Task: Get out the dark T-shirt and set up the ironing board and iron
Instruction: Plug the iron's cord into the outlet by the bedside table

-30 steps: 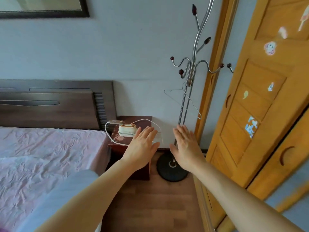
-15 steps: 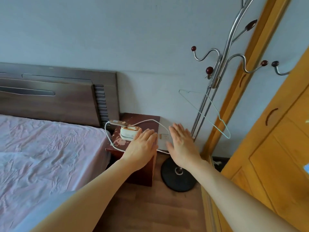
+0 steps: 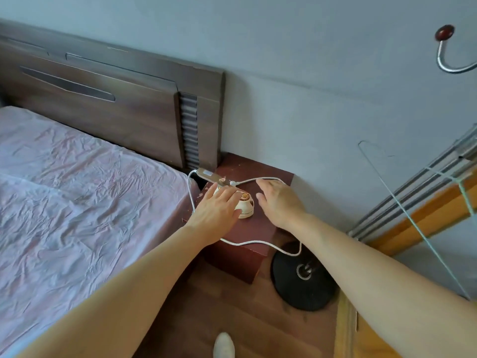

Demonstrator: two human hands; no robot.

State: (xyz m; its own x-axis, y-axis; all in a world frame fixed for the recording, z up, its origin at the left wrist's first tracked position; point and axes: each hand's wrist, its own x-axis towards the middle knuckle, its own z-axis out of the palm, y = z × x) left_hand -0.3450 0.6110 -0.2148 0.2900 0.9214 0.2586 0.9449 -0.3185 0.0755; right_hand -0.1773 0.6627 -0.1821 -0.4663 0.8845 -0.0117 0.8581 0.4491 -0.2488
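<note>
Iron (image 3: 244, 206): one, unlabelled, on tabletop (image 3: 260, 228); covered by flat left hand (image 3: 216, 210); right hand (image 3: 280, 200) spread, ungrasping.

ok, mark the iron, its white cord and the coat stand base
iron (image 3: 245, 208): head view, cream body right of the left hand.
white cord (image 3: 258, 243): head view, loop over nightstand's front edge.
coat stand base (image 3: 291, 288): head view, black disc.

Both arms outstretched — left hand (image 3: 216, 210) and right hand (image 3: 279, 201) open, fingers spread
</note>
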